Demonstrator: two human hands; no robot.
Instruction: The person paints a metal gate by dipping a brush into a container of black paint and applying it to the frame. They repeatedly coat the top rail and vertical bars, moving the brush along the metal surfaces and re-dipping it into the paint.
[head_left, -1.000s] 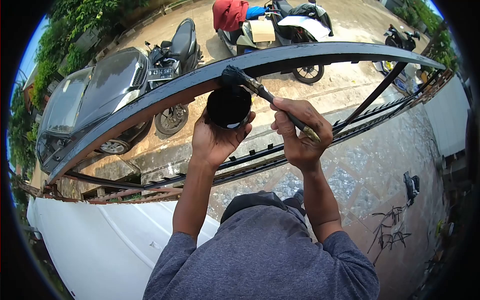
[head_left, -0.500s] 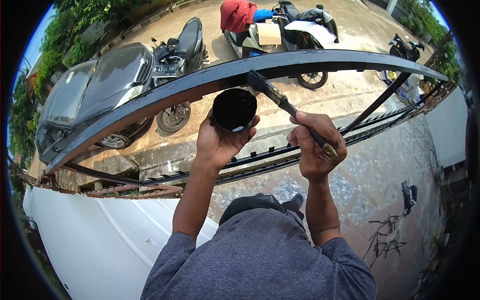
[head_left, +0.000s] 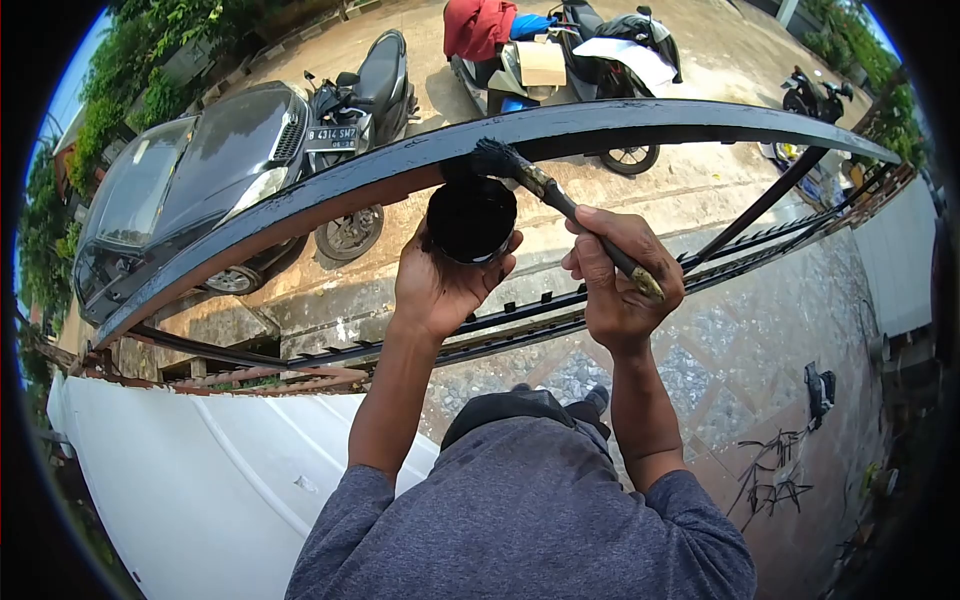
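Observation:
My left hand [head_left: 440,285] is wrapped around a small can [head_left: 472,222] of black paint, holding it just under a long metal beam [head_left: 620,118]. In my right hand [head_left: 630,275] is a paintbrush [head_left: 548,188], gripped by its dark, paint-stained handle. The brush's black bristles touch the beam's near side, right above the can's rim. To the right of the brush that near side looks black; toward the left it is reddish brown. The beam's top is dark grey with rough black patches.
Beyond the beam stand a dark car [head_left: 190,180], a parked motorcycle [head_left: 375,100] and more motorcycles, one under a red cloth [head_left: 478,28]. Below the beam runs a lower rail [head_left: 520,312] with short studs. A white sheet-like surface [head_left: 220,450] lies at lower left, paved ground [head_left: 720,400] at right.
The brush has moved left along the beam's near side, my right hand going with it. My left hand and the can stay nearly in place.

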